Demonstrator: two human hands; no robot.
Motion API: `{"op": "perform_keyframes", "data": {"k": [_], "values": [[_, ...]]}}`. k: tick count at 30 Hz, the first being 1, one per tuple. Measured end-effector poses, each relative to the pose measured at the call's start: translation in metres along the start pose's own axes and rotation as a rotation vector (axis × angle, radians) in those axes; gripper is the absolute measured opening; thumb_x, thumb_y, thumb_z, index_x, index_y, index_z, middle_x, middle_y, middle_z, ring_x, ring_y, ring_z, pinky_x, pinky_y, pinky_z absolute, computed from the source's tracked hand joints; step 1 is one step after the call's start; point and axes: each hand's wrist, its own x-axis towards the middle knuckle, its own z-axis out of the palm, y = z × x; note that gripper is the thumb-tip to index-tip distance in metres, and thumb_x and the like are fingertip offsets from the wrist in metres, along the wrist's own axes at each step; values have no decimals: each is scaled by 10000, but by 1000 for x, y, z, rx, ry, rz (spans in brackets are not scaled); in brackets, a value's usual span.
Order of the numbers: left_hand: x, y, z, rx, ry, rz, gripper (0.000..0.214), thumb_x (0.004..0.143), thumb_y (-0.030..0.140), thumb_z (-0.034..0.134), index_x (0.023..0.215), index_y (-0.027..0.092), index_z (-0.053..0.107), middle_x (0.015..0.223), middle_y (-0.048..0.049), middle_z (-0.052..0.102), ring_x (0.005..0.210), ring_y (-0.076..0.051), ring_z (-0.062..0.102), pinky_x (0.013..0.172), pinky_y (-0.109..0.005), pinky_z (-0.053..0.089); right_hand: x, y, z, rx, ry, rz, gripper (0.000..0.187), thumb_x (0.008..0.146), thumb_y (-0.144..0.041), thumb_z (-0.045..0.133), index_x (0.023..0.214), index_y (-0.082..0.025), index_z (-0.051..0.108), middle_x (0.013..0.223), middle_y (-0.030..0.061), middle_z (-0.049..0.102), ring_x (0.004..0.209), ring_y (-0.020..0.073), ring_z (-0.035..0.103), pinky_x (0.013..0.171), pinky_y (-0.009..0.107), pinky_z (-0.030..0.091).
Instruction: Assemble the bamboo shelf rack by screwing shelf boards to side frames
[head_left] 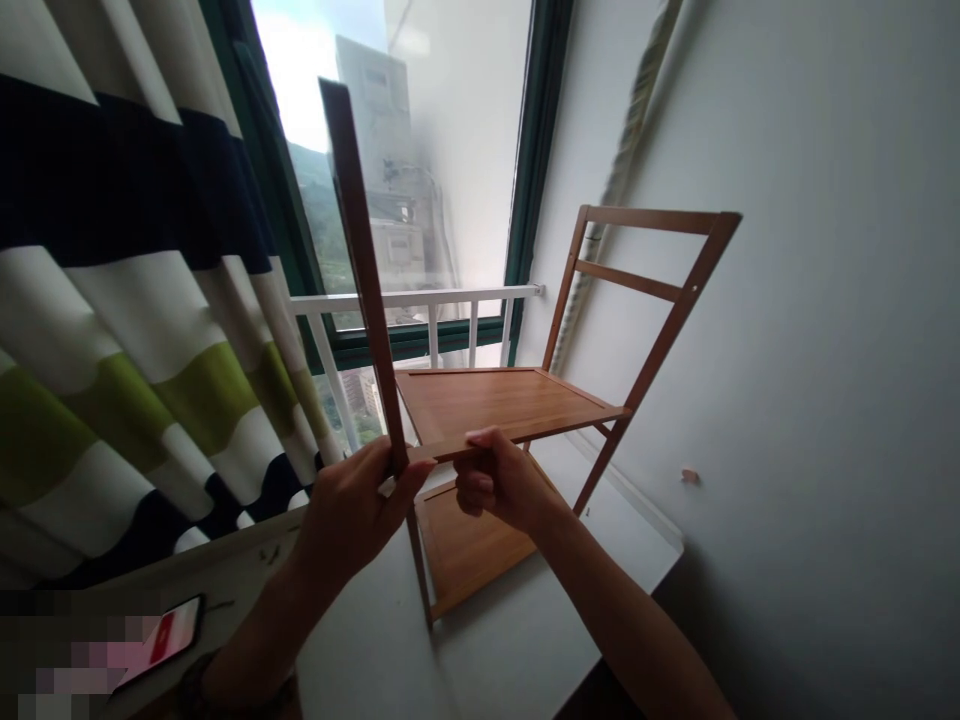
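Observation:
A brown wooden shelf rack [517, 395] stands on a white surface before the window. It has an upper board, a lower board [472, 550] and a ladder-like end frame at the right. My left hand [360, 500] is closed around the joint where the left upright post [360, 240] meets the upper board's near corner. My right hand [502, 480] pinches the near edge of the upper board, thumb on top and fingers curled beneath. The far end of the left side is partly hidden behind the post.
A striped curtain [150, 290] hangs at the left. White railing bars [450, 298] cross the window behind the rack. A phone [169, 640] lies at the lower left on the white surface [367, 640]. A white wall [810, 330] rises close on the right.

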Motion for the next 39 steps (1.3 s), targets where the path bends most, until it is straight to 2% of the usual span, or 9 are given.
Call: {"op": "perform_keyframes", "data": {"k": [5, 8, 13, 17, 20, 22, 25, 30, 39], "values": [[3, -2, 10, -38, 100, 29, 189, 838, 235, 490, 662, 171, 510, 512, 46, 487, 385, -69, 398, 413, -215, 317, 1, -1, -7, 44, -51, 35, 358, 809, -305, 408, 474, -182, 385, 391, -76, 344, 328, 51, 312, 384, 193, 325], [6, -5, 14, -47, 156, 51, 191, 829, 246, 501, 657, 168, 525, 486, 49, 466, 383, -70, 405, 413, -214, 319, 1, -1, -11, 34, -22, 36, 293, 802, -313, 475, 551, -162, 454, 470, -65, 451, 347, 46, 359, 383, 193, 353], [6, -6, 18, -80, 208, 42, 232, 816, 279, 508, 608, 176, 524, 475, 35, 470, 382, -81, 415, 409, -231, 309, -5, -6, -17, 4, 68, -15, 217, 787, -344, 573, 843, -135, 574, 768, 32, 652, 537, 109, 602, 448, 204, 476], [5, -6, 17, -110, 215, 22, 209, 804, 263, 524, 613, 180, 530, 469, 40, 459, 385, -82, 419, 411, -226, 319, -17, -18, -32, 144, 305, -166, 279, 823, -372, 538, 936, -117, 557, 809, 73, 665, 696, 181, 675, 610, 285, 565], [4, -8, 18, -97, 188, -1, 210, 812, 278, 507, 631, 176, 536, 505, 26, 504, 417, -89, 454, 440, -224, 357, -28, -26, -47, 202, 506, -332, 169, 810, -284, 563, 899, -142, 549, 730, 34, 655, 684, 168, 667, 665, 306, 579], [4, -10, 20, -94, 174, -18, 208, 817, 288, 495, 652, 171, 545, 554, 7, 553, 463, -100, 495, 469, -225, 384, -32, -29, -54, 202, 555, -356, 86, 786, -205, 563, 845, -144, 553, 691, 18, 646, 649, 154, 655, 663, 301, 582], [2, -12, 21, -118, 166, -24, 213, 826, 300, 478, 674, 170, 551, 570, 5, 560, 486, -106, 503, 479, -224, 390, -34, -32, -56, 170, 544, -357, 12, 740, -133, 558, 739, -143, 551, 636, 1, 630, 592, 136, 630, 686, 315, 581], [1, -10, 18, -129, 133, -48, 265, 838, 339, 447, 627, 184, 488, 529, 26, 470, 448, -95, 425, 470, -226, 363, -34, -47, -49, 89, 484, -415, 87, 714, -112, 558, 637, -151, 550, 594, -16, 634, 588, 128, 629, 676, 303, 578], [1, -8, 24, -244, 94, -15, 275, 855, 291, 444, 603, 198, 385, 566, 32, 393, 484, -93, 369, 483, -231, 311, -41, -52, -59, 4, 438, -304, 65, 737, -132, 545, 695, -154, 590, 609, -2, 674, 569, 140, 665, 498, 213, 550]]}}
